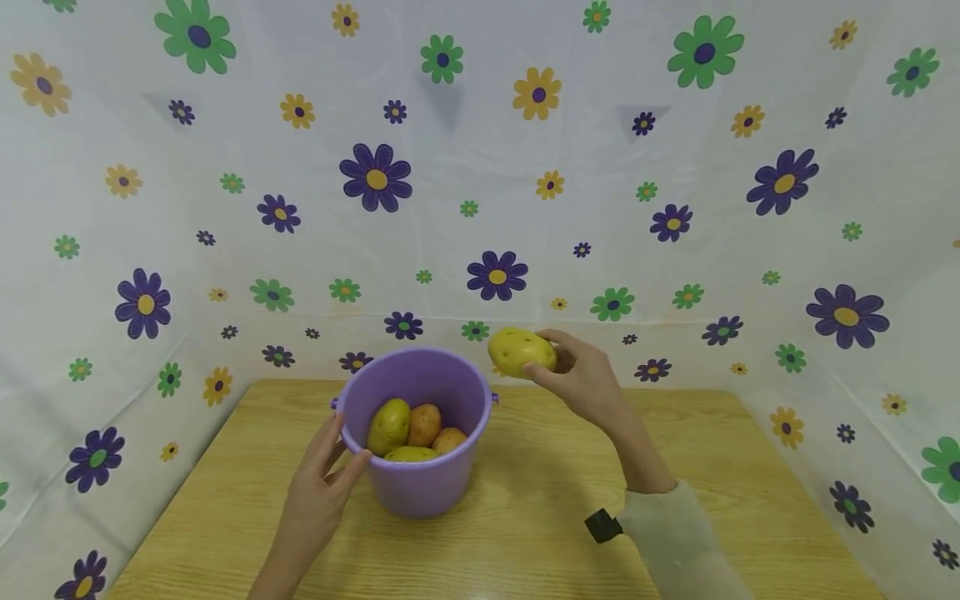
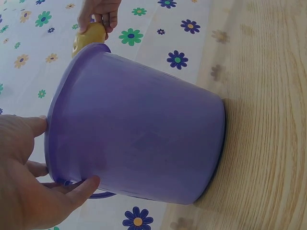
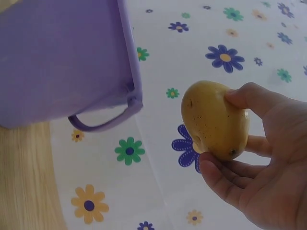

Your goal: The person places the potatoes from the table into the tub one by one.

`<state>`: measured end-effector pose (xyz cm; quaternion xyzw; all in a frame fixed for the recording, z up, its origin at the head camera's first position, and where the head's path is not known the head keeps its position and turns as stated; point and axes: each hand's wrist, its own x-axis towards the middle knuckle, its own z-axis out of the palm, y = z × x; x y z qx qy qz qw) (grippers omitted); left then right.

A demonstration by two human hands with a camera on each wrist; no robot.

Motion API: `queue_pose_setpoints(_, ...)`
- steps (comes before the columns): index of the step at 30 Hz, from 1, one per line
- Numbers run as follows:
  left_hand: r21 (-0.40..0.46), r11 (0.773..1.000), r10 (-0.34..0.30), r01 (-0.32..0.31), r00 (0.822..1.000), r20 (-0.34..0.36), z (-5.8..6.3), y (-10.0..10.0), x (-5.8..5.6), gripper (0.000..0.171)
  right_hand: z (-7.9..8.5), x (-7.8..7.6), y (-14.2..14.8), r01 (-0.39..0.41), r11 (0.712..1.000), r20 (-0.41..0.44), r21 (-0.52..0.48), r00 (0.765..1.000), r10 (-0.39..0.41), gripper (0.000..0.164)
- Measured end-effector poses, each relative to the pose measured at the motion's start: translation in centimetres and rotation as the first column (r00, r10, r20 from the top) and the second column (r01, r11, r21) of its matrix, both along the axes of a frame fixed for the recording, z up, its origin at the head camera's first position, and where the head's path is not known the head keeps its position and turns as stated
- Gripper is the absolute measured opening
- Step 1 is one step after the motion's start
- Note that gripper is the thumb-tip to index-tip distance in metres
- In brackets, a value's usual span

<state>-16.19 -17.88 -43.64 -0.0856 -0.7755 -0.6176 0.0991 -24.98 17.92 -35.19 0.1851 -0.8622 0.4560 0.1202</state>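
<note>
A purple bucket stands upright on the table with several potatoes inside, some yellow-green and some brownish. My left hand touches the bucket's near left rim, thumb and fingers spread along the outside. In the left wrist view, the fingertips of that hand lie against the bucket. Held up to the right of the bucket, above rim height, is a yellow potato. My right hand grips it between thumb and fingers, as the right wrist view shows on the potato.
The light wood table lies under the bucket. White flower-printed sheeting rises behind the table and along both sides. The bucket's curved handle hangs at its side in the right wrist view. A small black piece sits at my right sleeve.
</note>
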Motion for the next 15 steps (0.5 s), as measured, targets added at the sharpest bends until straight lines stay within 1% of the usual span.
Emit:
queue_pose_setpoints(9, -0.02, 1.0, 0.006, -0.006, 1.0, 0.011, 0.0, 0.0, 0.0, 0.074, -0.1, 0.1, -2.7, -0.045, 0.999, 0.001, -0.006, 0.999, 0.045, 0.05)
queue_pose_setpoints(15, -0.011, 1.0, 0.011, -0.011, 1.0, 0.003, 0.0, 0.0, 0.0, 0.073, -0.1, 0.2, -4.5, -0.064, 0.998, -0.002, -0.009, 0.998, 0.064, 0.05)
